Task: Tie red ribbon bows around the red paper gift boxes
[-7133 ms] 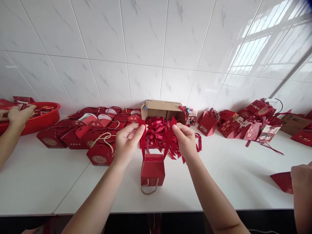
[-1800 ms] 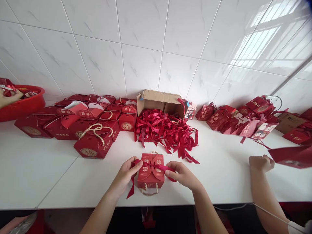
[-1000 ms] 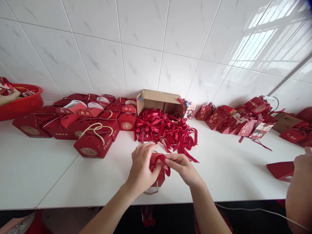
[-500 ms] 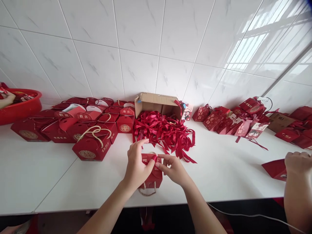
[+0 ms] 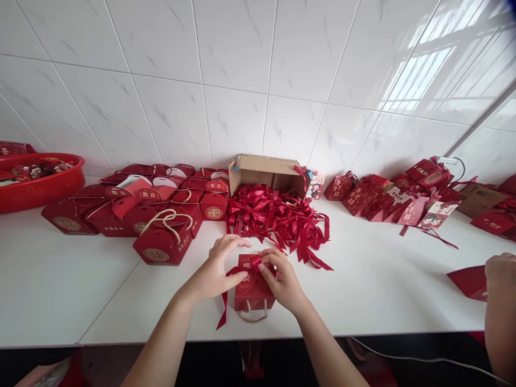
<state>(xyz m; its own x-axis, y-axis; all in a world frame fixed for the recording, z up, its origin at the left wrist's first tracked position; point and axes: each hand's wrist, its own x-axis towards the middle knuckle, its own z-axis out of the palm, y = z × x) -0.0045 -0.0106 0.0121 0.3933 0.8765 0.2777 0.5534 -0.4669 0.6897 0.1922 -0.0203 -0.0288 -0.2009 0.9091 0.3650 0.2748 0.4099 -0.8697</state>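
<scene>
Red box [image 5: 249,294] part-hidden beneath, the right hand [image 5: 281,278] pinches ribbon [image 5: 255,261] whose tail [image 5: 223,312] the gaping left hand [image 5: 212,275] partly covers.

Red basin [image 5: 44,194] at left; tiled wall [image 5: 234,54] behind.

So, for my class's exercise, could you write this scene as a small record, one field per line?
Right grip: right hand, pinching red ribbon
Left grip: left hand, open, thumb over the box's top; contact unclear
Box: red gift box, upright on white table
Handle: rope loop, at the box's near side
Behind: ribbon pile, cardboard carton
Far left: red basin
Far right: another person's hand
</scene>
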